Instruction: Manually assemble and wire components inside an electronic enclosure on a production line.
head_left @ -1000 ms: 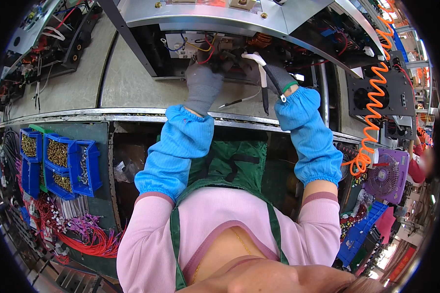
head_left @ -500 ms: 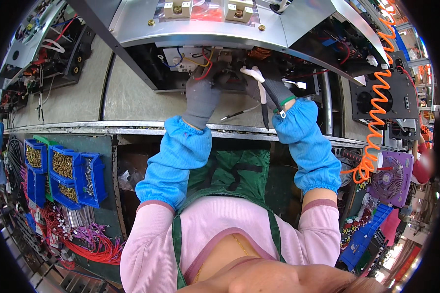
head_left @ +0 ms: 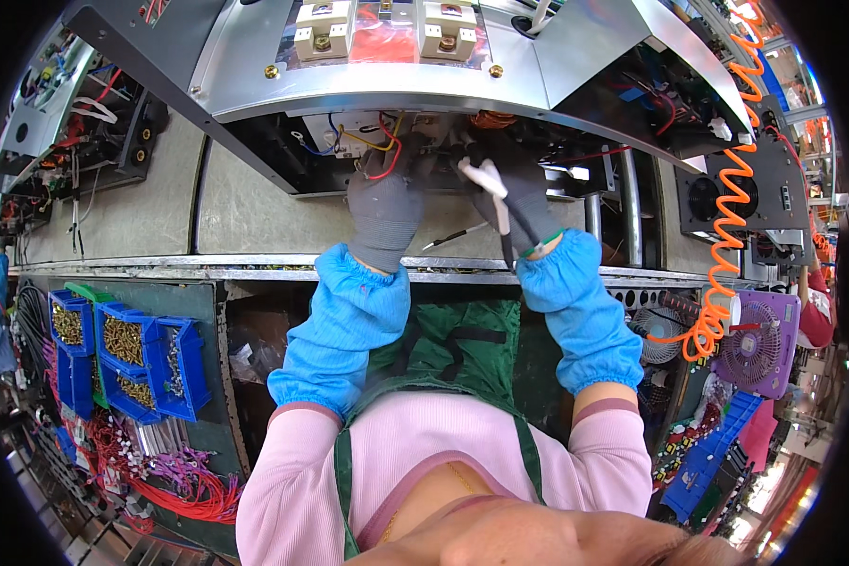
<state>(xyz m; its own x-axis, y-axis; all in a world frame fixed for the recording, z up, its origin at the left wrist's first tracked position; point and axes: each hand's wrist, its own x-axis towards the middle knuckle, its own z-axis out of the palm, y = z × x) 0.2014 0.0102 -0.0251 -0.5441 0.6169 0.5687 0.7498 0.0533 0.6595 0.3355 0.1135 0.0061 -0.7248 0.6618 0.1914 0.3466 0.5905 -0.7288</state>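
Nearest is one green apron (head_left: 448, 330), with two blue sleeves (head_left: 340, 321) reaching forward on either side. Left of them sit five blue bins (head_left: 181, 409), three holding brass-coloured screws and one silver pieces; a bundle of red wires (head_left: 193, 500) lies just below. To the right stands one purple fan (head_left: 759, 344). Beyond the apron runs the grey worktop (head_left: 274, 222), and over it are two grey-gloved hands, the left hand (head_left: 385, 209) and the right hand (head_left: 524, 184), side by side and a little apart. Both reach into the open front of the metal unit (head_left: 241, 57), directly ahead of them; their fingertips are lost in its shadow, so whether they pinch anything or are spread cannot be told. One white cable (head_left: 486, 179) lies against the right hand's inner side, and one thin black lead (head_left: 453, 237) shows between the wrists. By the left hand's knuckles run one red wire (head_left: 390, 173), one yellow wire (head_left: 371, 144) and one blue wire (head_left: 319, 149). Farther off, the unit's silver top carries two white blocks (head_left: 340, 47), with two brass bolts (head_left: 272, 71) before them.
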